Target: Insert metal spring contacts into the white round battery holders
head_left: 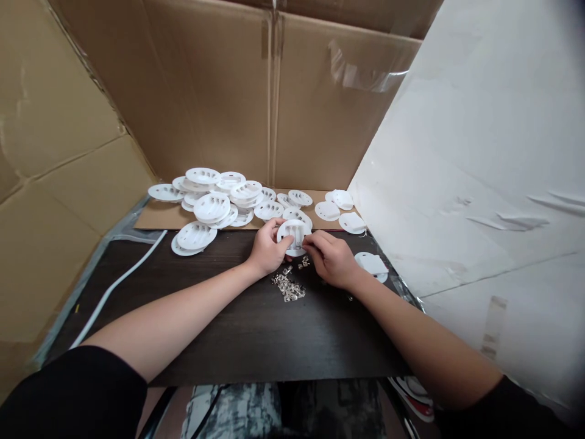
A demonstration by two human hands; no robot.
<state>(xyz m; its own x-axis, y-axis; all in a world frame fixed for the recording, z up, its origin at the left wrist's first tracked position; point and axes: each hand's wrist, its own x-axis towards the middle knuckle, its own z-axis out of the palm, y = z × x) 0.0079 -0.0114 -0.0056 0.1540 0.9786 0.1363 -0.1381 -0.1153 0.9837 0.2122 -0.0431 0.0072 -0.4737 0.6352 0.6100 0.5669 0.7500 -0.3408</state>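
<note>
My left hand (266, 249) grips the left edge of a round white plastic disc (292, 234) with slotted compartments, held just above the dark table (219, 329). My right hand (331, 258) is closed in a pinch at the disc's right side, fingertips pressed to one of its slots; what it pinches is too small to make out. Just under the hands lies a small heap of shiny metal clips (289, 286).
A pile of several like white discs (214, 204) lies at the back left on a cardboard sheet, with a few white covers (340, 207) at the back right. Cardboard walls (219, 91) stand left and behind, a white board (479, 152) right. A white cable (114, 286) crosses the left.
</note>
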